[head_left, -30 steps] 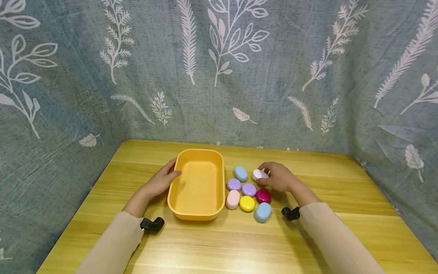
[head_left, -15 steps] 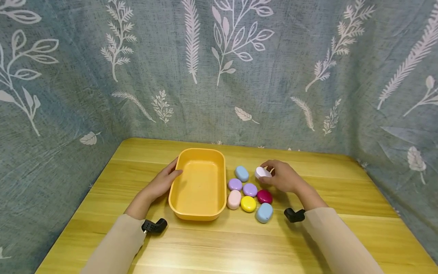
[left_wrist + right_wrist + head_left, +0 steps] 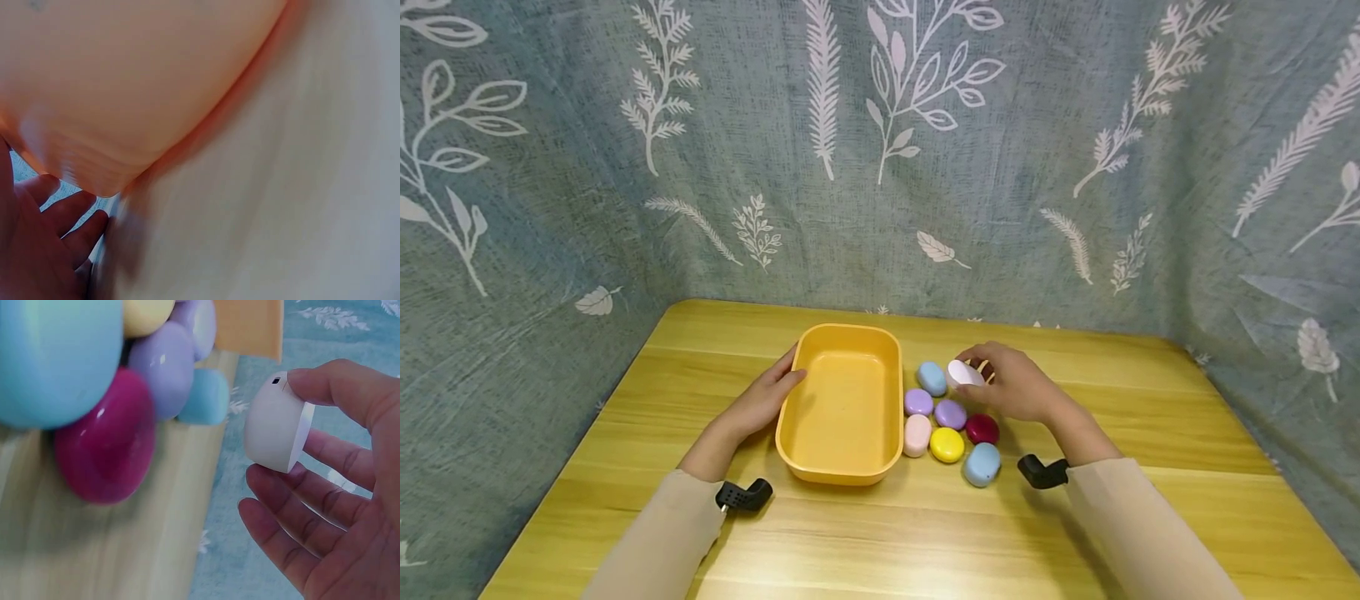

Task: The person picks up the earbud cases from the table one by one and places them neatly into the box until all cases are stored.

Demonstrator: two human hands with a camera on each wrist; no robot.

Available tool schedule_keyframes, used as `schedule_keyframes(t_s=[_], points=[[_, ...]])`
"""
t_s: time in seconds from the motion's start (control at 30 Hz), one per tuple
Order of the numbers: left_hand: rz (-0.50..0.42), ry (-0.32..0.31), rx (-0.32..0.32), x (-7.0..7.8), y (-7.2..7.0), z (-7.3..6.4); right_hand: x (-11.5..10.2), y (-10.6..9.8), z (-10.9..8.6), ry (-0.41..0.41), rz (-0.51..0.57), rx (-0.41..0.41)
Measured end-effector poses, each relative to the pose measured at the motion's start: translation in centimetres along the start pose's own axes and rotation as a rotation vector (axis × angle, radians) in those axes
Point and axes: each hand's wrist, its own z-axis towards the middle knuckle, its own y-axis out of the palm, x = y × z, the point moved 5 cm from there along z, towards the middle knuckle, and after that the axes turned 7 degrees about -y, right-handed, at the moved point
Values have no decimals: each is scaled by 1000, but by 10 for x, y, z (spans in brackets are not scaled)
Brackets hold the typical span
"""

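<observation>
Change since one second ago: the right hand has lifted the white oval plastic case off the wooden tabletop and carried it a little left and farther away, so it now sits just right of the far light-blue oval case. Earlier the white case lay lower and more to the right, clear of that blue case. The left hand and the yellow rectangular plastic tub have kept their relation; the small overall shift in the head view looks like camera motion.

Right hand: pinches the white case, thumb on the far edge and fingertips beneath it, the other fingers loosely spread. In the right wrist view the white case is held on edge, a small dark port visible on its rim, clear of the tabletop.

Left hand: fingers straight, resting against the left outer wall of the tub. The left wrist view is blurred; it shows only the tub wall with the fingers beside it.

Rest of the cluster, right of the tub on the tabletop: two lilac cases, a pale pink case, a yellow round case, a magenta round case, a near light-blue case. The white case is above the far right side of this group.
</observation>
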Motion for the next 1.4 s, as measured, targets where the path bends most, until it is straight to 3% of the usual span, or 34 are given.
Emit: schedule_keyframes(t_s=[0.47, 1.0, 1.4], points=[[22, 9, 9, -1, 1, -1, -38, 1, 4, -120, -1, 0], [44, 9, 16, -3, 1, -2, -67, 8, 12, -195, -49, -6], [34, 13, 16, -2, 1, -2, -85, 17, 19, -221, -28, -28]])
